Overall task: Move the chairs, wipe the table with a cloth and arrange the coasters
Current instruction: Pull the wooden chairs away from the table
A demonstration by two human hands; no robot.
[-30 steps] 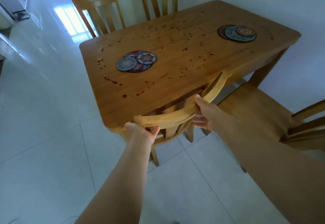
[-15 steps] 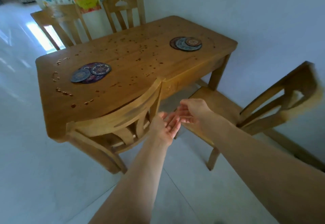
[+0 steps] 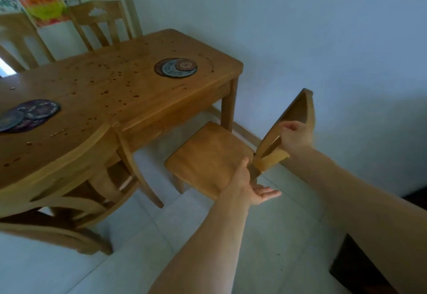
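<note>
Fingers (image 3: 287, 127) of my right hand (image 3: 297, 135) now curl round the back of the second chair (image 3: 208, 155); my left hand (image 3: 250, 187) hangs open by its seat. I've released the first chair (image 3: 76, 178) at the table (image 3: 115, 81), so this one shifts next.

2 forearms bare to frame edge; left hand (image 3: 250, 187), right hand (image 3: 297, 135) bare.

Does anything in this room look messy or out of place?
Yes. The table is speckled with dark reddish spots, thickest across its middle. The coasters lie in two loose overlapping piles, one near the far corner, another at the left edge. The right hand grips the chair nearest the wall.
</note>
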